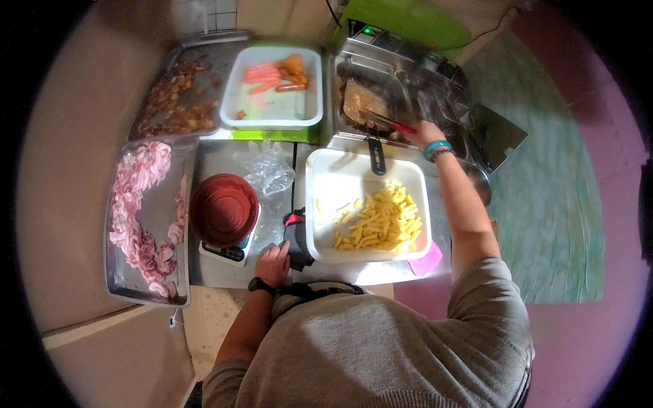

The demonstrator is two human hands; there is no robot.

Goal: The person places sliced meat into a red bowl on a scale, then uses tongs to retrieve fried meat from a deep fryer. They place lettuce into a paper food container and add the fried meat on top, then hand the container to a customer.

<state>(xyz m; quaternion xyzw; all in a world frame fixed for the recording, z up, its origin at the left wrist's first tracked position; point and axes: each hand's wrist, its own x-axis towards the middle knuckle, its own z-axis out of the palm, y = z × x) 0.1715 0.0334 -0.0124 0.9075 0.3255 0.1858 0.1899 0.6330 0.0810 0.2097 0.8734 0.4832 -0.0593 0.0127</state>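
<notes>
My right hand (426, 134) is closed around red-handled tongs (385, 122), reaching over the fryer's left well. The tongs' metal tips are at the fry basket (367, 98), where brownish bubbling oil shows; the food in it cannot be made out. The basket's black handle (377, 158) juts over a white tub (312, 211) of pale yellow cut fries (389, 221). My left hand (274, 264) lies with fingers stretched out at the counter's front edge, beside a dark cloth-like item (295, 243) with a red trim. It holds nothing.
A reddish-brown bowl (224, 209) sits on a kitchen scale (235, 253). Leftward are a metal tray (182, 289) of raw pink meat strips and another tray (224, 64) of browned pieces. Behind stand a white tub (272, 124) with sausages and a crumpled clear bag (272, 170).
</notes>
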